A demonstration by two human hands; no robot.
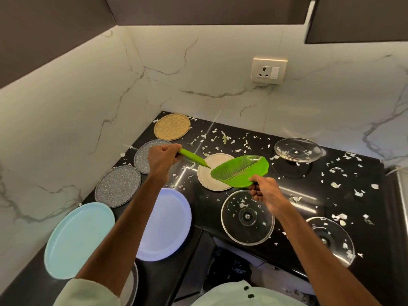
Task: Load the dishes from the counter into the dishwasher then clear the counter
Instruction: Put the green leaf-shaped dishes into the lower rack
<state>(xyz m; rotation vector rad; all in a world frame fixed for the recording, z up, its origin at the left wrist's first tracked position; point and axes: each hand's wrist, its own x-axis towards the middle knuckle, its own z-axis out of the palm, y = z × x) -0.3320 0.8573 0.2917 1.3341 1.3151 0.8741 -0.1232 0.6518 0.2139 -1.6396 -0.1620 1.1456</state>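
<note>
Head view: at frame centre, the right hand (265, 193) pinches the rim of a green leaf-shaped plate (240, 170) over a beige plate (204, 177) on the black surface (320, 195). Left of it, the left hand (162, 160) has its fingers curled round a narrow green leaf piece (194, 158).

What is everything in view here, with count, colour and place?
Leaf-shaped dish: one, green, held above centre
Narrow leaf piece: one, green, held at left
Beige plate: one, beige, under dish
Speckled plates: two, grey, left
Woven plate: one, golden, back corner
Pale plates: two, blue and white, near left
Glass lids: three, clear, right
Scraps: many, whitish, scattered on counter
Socket: one, cream, wall
Left hand: grips narrow leaf piece
Right hand: holds leaf-shaped dish
</note>
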